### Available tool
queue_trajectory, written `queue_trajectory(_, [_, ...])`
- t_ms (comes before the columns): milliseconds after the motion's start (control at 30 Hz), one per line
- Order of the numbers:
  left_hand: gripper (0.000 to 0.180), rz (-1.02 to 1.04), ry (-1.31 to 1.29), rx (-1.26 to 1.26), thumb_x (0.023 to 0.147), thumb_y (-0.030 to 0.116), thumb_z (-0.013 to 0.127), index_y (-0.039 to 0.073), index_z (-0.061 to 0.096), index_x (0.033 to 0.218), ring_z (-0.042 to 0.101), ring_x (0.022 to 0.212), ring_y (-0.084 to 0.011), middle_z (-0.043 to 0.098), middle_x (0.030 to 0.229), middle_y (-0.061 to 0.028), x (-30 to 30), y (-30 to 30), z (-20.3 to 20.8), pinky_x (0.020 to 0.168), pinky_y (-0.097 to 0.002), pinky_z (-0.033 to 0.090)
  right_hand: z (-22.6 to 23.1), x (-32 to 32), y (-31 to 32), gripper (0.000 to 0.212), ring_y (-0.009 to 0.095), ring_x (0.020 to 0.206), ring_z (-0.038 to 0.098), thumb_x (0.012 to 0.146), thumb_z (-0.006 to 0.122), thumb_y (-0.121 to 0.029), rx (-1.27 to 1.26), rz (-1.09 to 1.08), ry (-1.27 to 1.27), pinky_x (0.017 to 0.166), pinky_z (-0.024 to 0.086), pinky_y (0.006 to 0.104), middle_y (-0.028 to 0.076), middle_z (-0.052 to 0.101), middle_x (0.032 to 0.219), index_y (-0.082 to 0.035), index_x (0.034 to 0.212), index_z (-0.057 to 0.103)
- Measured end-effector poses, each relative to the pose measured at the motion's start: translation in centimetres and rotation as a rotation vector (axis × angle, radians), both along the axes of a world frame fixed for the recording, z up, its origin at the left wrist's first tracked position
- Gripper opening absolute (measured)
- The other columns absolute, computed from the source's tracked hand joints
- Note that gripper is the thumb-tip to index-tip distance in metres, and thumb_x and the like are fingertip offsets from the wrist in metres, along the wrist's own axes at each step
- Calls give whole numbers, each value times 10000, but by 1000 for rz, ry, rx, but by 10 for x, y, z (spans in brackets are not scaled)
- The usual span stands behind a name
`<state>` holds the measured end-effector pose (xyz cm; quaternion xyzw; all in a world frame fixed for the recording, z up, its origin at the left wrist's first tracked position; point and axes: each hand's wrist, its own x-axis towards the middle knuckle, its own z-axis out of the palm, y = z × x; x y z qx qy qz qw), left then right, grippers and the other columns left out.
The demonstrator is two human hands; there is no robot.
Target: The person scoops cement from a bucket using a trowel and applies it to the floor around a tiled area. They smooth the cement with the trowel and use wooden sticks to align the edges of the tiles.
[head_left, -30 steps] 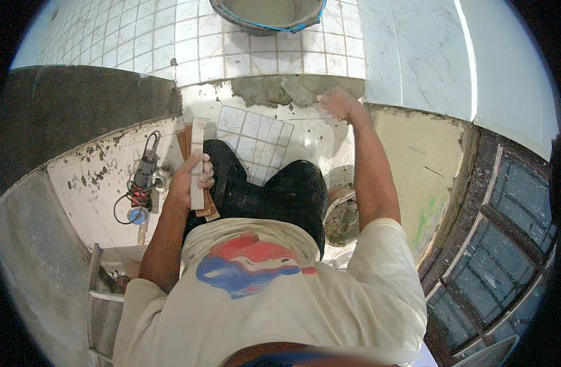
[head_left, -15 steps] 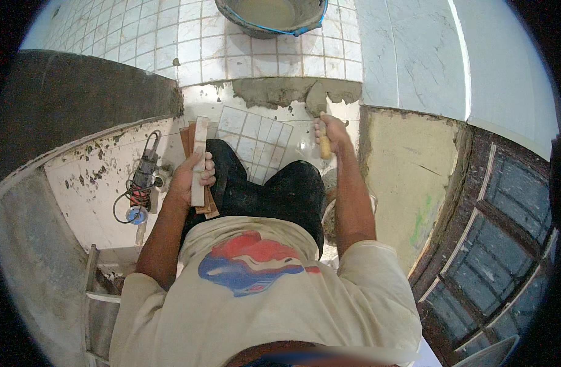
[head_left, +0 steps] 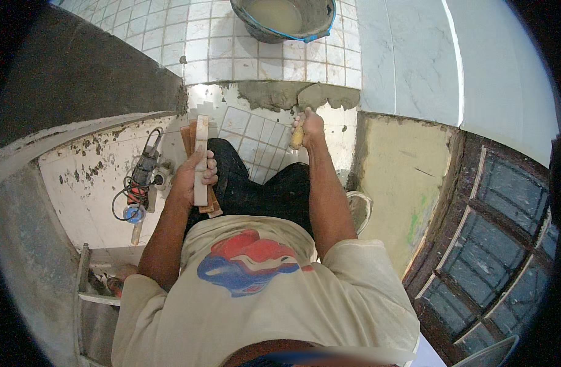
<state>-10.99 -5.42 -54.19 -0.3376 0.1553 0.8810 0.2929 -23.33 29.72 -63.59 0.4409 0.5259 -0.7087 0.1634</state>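
Note:
My left hand is closed around a bundle of narrow strips, a whitish strip on top and brown strips beneath, held upright beside my left thigh. My right hand grips a trowel by its yellowish wooden handle. The trowel's blade reaches the band of wet grey mortar along the edge of the laid floor tiles; blade and mortar are hard to tell apart. Between the hands, a white tile with a grid pattern lies at an angle in front of my knees.
A dark bucket with a blue rim line and cloudy water stands on the tiled floor ahead. A corded power tool lies at left. Dark wood-framed panes stand at right, and a pale container is partly hidden by my right arm.
My right hand has moved left with the trowel, its blade passing along the mortar. The mortar at the right end now looks broader and smoother. My left hand keeps its hold on the strips.

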Motion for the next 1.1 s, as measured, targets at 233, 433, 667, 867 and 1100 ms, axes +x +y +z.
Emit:
queue_trajectory(233, [308, 58, -73, -138, 1028, 325, 602, 20, 620, 1064, 520, 565, -138, 612, 774, -79, 16, -8, 16, 456, -260, 419, -7, 24, -91, 275, 262, 621, 601, 1045, 499, -339, -86, 148, 32, 489, 516, 472, 106, 579, 812, -67, 1020, 534])
queue_trajectory(433, [292, 84, -127, -172, 1011, 323, 633, 34, 623, 1057, 529, 551, -143, 617, 765, -75, 37, -22, 45, 457, -268, 434, 14, 34, -163, 274, 249, 595, 604, 1037, 494, -345, -168, 325, -38, 447, 524, 438, 81, 576, 772, -75, 1012, 535])
queue_trajectory(667, [303, 86, -83, -148, 1022, 340, 628, 38, 602, 1035, 535, 543, -130, 611, 763, -66, 44, -18, 46, 465, -259, 436, 3, 35, -108, 377, 392, 843, 700, 976, 574, -356, 937, 1317, 636, 726, 580, 508, 233, 698, 942, 1, 1087, 621])
queue_trajectory(867, [302, 63, -101, -147, 1024, 338, 626, 38, 598, 1046, 530, 549, -127, 611, 775, -67, 39, -19, 34, 468, -257, 441, 44, -2, -38, 317, 408, 1034, 681, 965, 545, -292, 1253, 1467, 177, 880, 539, 529, 244, 707, 1054, -54, 1127, 678])
queue_trajectory(1100, [306, 64, -58, -114, 1029, 332, 616, 29, 591, 1057, 528, 552, -130, 611, 783, -70, 41, -21, 28, 465, -256, 440, 20, -24, -18, 424, 388, 988, 692, 1000, 537, -395, 1125, 1542, 297, 867, 546, 488, 222, 720, 1024, -15, 1100, 696])
